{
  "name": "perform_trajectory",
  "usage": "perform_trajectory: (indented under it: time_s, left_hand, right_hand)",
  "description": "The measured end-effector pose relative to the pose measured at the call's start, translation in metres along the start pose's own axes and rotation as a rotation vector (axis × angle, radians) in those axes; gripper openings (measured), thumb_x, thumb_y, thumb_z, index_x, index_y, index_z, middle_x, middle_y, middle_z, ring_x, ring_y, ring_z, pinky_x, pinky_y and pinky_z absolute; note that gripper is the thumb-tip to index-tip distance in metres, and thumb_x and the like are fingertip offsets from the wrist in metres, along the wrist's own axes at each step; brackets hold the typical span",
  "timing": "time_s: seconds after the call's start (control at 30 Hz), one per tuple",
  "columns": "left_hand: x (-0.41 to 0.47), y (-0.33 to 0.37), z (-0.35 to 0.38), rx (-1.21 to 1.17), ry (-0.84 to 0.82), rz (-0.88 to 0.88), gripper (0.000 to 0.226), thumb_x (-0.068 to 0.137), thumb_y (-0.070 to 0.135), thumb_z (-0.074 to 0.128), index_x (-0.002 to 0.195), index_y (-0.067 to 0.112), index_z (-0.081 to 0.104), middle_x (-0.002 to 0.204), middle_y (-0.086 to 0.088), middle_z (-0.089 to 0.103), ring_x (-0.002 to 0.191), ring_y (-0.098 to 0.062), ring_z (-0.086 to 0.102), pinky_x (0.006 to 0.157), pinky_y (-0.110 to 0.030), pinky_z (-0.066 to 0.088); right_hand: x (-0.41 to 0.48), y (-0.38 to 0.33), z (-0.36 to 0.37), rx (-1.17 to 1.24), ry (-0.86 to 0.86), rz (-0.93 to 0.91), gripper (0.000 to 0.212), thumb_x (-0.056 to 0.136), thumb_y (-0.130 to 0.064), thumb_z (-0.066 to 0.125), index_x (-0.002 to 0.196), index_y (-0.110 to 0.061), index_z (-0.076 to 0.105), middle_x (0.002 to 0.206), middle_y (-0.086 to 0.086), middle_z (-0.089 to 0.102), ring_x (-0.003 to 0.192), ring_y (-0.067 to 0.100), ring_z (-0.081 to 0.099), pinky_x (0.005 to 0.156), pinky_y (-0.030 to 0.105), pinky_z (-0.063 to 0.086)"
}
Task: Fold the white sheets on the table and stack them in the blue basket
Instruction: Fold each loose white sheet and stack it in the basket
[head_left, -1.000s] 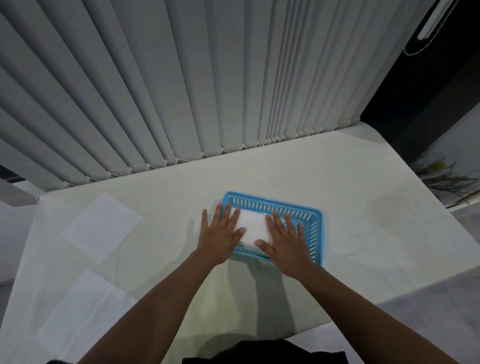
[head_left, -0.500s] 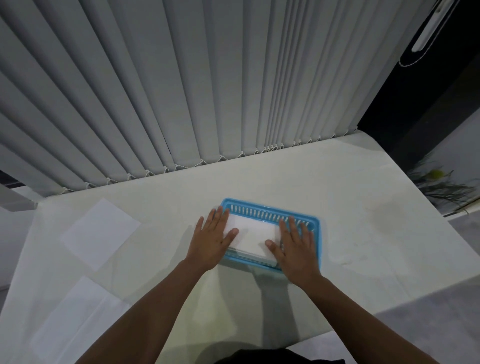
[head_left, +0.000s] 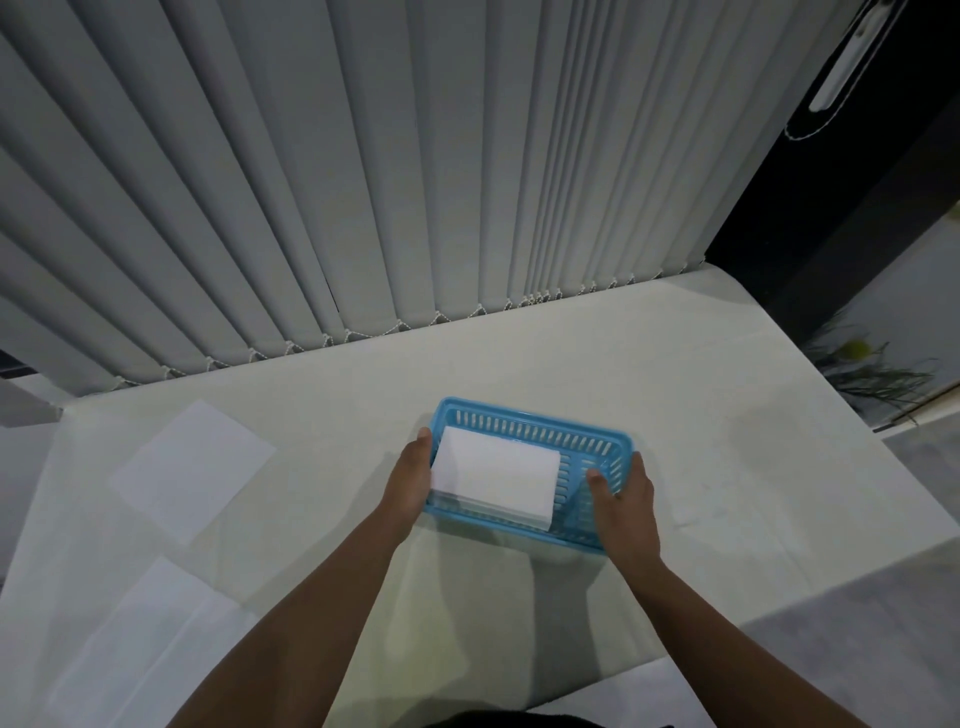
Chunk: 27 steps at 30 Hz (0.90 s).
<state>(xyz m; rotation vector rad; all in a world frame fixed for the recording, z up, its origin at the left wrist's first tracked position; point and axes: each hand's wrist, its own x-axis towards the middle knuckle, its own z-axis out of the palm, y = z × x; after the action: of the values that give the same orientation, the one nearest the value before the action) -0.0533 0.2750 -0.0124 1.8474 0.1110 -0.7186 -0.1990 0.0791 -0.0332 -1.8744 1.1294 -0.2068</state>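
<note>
A blue slotted basket (head_left: 540, 430) sits on the pale table, a little right of centre. Inside it lies a stack of folded white sheets (head_left: 496, 475), filling its left part. My left hand (head_left: 408, 483) grips the basket's left end, fingers hidden behind the rim. My right hand (head_left: 621, 496) holds the right end, thumb inside the basket. One flat white sheet (head_left: 192, 470) lies on the table at the left. More unfolded sheets (head_left: 140, 644) overlap near the front left corner.
Grey vertical blinds (head_left: 363, 182) hang along the table's far edge. The table (head_left: 727, 467) ends at the right, where a dark doorway and a plant (head_left: 862, 364) show. Its front edge runs near my right forearm.
Both hands slid off the top of the folded stack outward to the basket's two ends. The stack now shows uncovered.
</note>
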Motion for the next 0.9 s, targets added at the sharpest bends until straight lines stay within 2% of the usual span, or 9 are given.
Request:
perform_trajectory:
  time_s: [0.07,0.2,0.33,0.47,0.6,0.73,0.9]
  left_hand:
    - [-0.001,-0.004,-0.009,0.0,0.019,0.001,0.044,0.1,0.046,0.02,0.087,0.031,0.059,0.107,-0.004,0.064,0.101,-0.022,0.06,0.1,-0.043,0.044]
    - [-0.008,-0.014,-0.04,-0.012,0.068,0.015,0.043,0.1,0.045,0.021,0.081,0.033,0.057,0.106,-0.004,0.064,0.103,-0.025,0.06,0.101,-0.045,0.044]
    - [-0.014,-0.027,-0.088,-0.015,0.107,-0.005,0.045,0.1,0.046,0.02,0.087,0.03,0.059,0.107,-0.008,0.066,0.101,-0.027,0.061,0.1,-0.045,0.045]
    - [-0.024,-0.042,-0.138,-0.032,0.145,-0.006,0.045,0.1,0.049,0.021,0.085,0.031,0.059,0.1,-0.004,0.065,0.098,-0.024,0.061,0.096,-0.041,0.045]
    - [-0.031,-0.058,-0.181,-0.115,0.145,-0.003,0.044,0.099,0.051,0.024,0.09,0.029,0.061,0.094,0.0,0.065,0.089,-0.018,0.061,0.085,-0.035,0.046]
    - [-0.032,-0.07,-0.208,-0.115,0.113,0.003,0.039,0.1,0.049,0.026,0.086,0.031,0.058,0.088,0.003,0.062,0.08,-0.011,0.058,0.079,-0.032,0.042]
    - [-0.025,-0.074,-0.22,-0.151,0.058,0.016,0.04,0.099,0.05,0.028,0.098,0.026,0.06,0.089,0.004,0.064,0.082,-0.012,0.06,0.079,-0.032,0.046]
  right_hand:
    - [-0.003,-0.003,0.006,-0.009,-0.009,0.002,0.063,0.089,-0.051,0.049,0.141,-0.022,0.031,0.135,0.01,0.047,0.117,0.03,0.054,0.093,0.05,0.048]
    - [-0.017,-0.013,0.03,0.016,-0.037,-0.04,0.069,0.079,-0.066,0.043,0.136,-0.028,0.034,0.128,0.007,0.052,0.109,0.027,0.06,0.086,0.054,0.054]
    - [-0.038,-0.027,0.065,0.031,-0.086,-0.056,0.072,0.078,-0.069,0.043,0.136,-0.028,0.035,0.128,0.005,0.053,0.107,0.025,0.062,0.085,0.053,0.055]
    - [-0.066,-0.04,0.105,0.065,-0.112,-0.08,0.068,0.08,-0.068,0.046,0.135,-0.029,0.037,0.127,0.004,0.056,0.106,0.023,0.063,0.085,0.052,0.055]
    - [-0.098,-0.049,0.137,0.094,-0.111,-0.078,0.065,0.078,-0.07,0.045,0.132,-0.032,0.039,0.121,0.003,0.056,0.102,0.023,0.064,0.081,0.052,0.057]
    - [-0.122,-0.048,0.161,0.099,-0.076,-0.062,0.061,0.081,-0.063,0.047,0.132,-0.031,0.039,0.12,0.004,0.056,0.104,0.025,0.063,0.084,0.052,0.055]
    - [-0.134,-0.044,0.174,0.085,-0.01,-0.058,0.067,0.078,-0.063,0.049,0.133,-0.024,0.041,0.125,0.009,0.057,0.112,0.029,0.059,0.093,0.052,0.05]
